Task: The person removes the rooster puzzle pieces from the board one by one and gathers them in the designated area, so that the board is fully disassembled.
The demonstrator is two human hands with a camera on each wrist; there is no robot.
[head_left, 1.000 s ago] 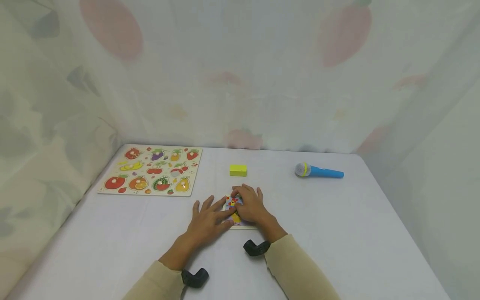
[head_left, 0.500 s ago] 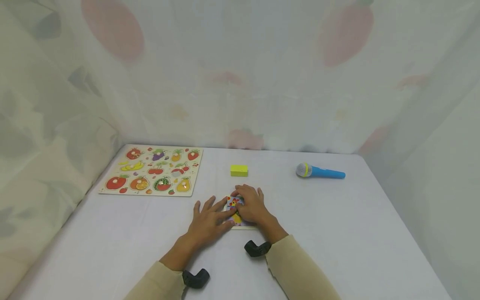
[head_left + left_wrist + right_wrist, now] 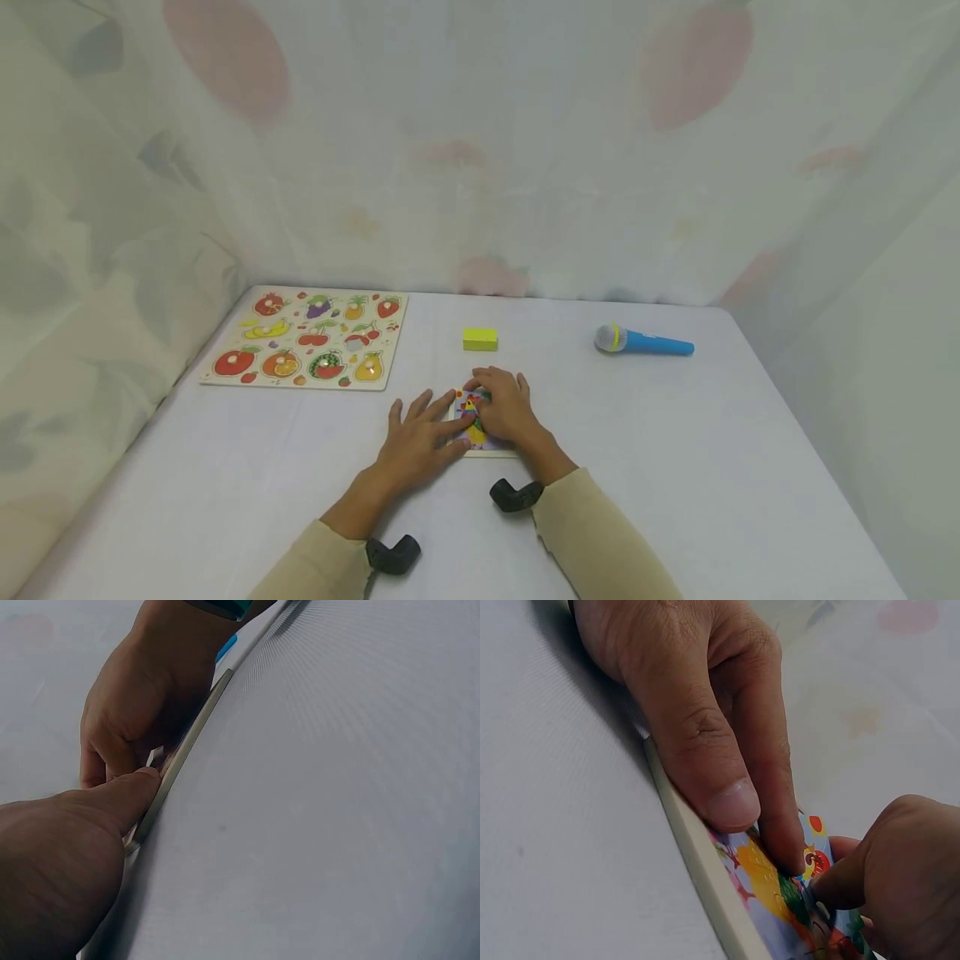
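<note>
A small picture puzzle (image 3: 477,435) in a pale frame lies flat on the white table between both hands. In the head view my left hand (image 3: 411,443) spreads its fingers, and its thumb and index finger rest on the puzzle's left side. My right hand (image 3: 506,410) bends over the puzzle's right part with curled fingers. In the right wrist view my right hand (image 3: 913,874) pinches a small puzzle piece (image 3: 823,908) with a pale edge, mostly hidden by the fingers. The left hand's (image 3: 705,720) thumb and index finger press the colourful picture beside it.
A fruit peg puzzle board (image 3: 300,340) lies at the back left. Beyond the hands sits a yellow block (image 3: 480,339). A blue toy microphone (image 3: 647,342) lies at the back right. Patterned curtains (image 3: 480,167) hang behind and along the sides of the table (image 3: 675,467).
Both hands stay at the same places on the puzzle, with only a slight shift of the right hand's fingers. The whole head view drifts slightly.
</note>
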